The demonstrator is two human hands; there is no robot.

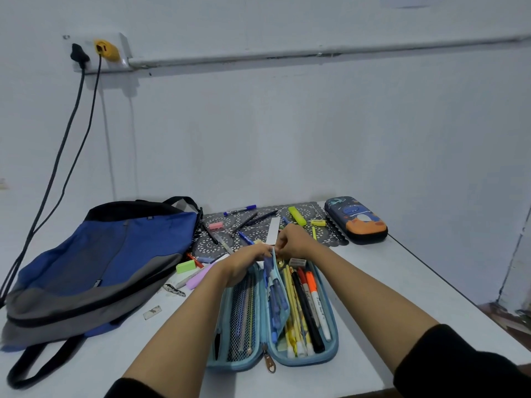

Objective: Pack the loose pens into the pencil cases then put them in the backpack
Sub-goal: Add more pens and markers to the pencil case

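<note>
Loose pens (244, 223) lie scattered on the dark patterned mat (330, 237), just beyond both hands.
At left the blue-and-grey fabric backpack (100, 268) lies flat. The left hand (247, 261) and right hand (294, 242), fingers curled, pinch the far end of the middle flap (275, 297) of the open light-blue zip pencil case (324, 349), whose long axis runs away from the person. I judge the right hand nearer to the pens. The closed dinosaur-print hard case (356, 219) sits far right, near the table edge.

a plain home study corner: white desk (402, 282), bare wall, socket strip (97, 53).
</note>
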